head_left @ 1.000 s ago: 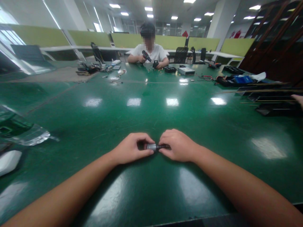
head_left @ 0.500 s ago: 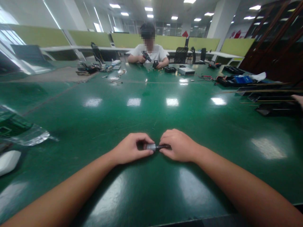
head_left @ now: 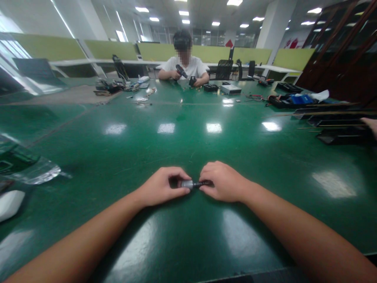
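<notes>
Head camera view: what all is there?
Cylinder: one, silver, lower centre
Shaft: one, dark, right of cylinder
Table: one, green, middle
Bottle: one, clear, left
Unidentified object: one, white, lower left
Troughs: several, black, right
Person: one, white shirt, opposite
Tool: one, dark, person's grip
Clutter: many, mixed, far tabletop
Partitions: several, green, background
Chairs: several, dark, background
Cabinet: one, brown, right
Lights: several, white, ceiling
Another person's hand: one, right edge
Left hand: one, holding cylinder
Right hand: one, on shaft
</notes>
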Motion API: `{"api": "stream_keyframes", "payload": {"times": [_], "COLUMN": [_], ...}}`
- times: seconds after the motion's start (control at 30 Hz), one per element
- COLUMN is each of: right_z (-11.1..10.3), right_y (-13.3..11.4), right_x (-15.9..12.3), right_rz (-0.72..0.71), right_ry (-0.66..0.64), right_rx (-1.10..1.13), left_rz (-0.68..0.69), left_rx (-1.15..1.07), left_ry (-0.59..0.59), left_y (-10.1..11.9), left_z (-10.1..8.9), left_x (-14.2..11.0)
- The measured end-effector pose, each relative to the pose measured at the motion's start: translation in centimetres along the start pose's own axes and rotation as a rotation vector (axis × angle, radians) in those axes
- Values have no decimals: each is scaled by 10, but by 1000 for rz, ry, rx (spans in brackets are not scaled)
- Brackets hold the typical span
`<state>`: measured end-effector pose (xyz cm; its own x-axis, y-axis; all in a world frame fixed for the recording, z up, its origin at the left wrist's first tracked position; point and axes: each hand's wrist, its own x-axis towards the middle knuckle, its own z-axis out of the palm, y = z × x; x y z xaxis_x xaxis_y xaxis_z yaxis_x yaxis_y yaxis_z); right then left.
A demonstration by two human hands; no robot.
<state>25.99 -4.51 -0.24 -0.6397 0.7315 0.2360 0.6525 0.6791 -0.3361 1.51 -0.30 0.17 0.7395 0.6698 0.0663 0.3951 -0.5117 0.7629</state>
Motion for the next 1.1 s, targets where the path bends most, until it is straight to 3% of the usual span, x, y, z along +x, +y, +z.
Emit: {"api": "stream_keyframes", "payload": {"times": [1.1], "right_z": [-14], "right_y": [1], "right_x": [-3], "right_rz": [25], "right_ry": [-73], "right_rx": [-42], "left_rz": [-19], "left_rx": [20], "left_ry": [-13], "left_y": [-1], "left_z": [-1], "left_x": [0]}}
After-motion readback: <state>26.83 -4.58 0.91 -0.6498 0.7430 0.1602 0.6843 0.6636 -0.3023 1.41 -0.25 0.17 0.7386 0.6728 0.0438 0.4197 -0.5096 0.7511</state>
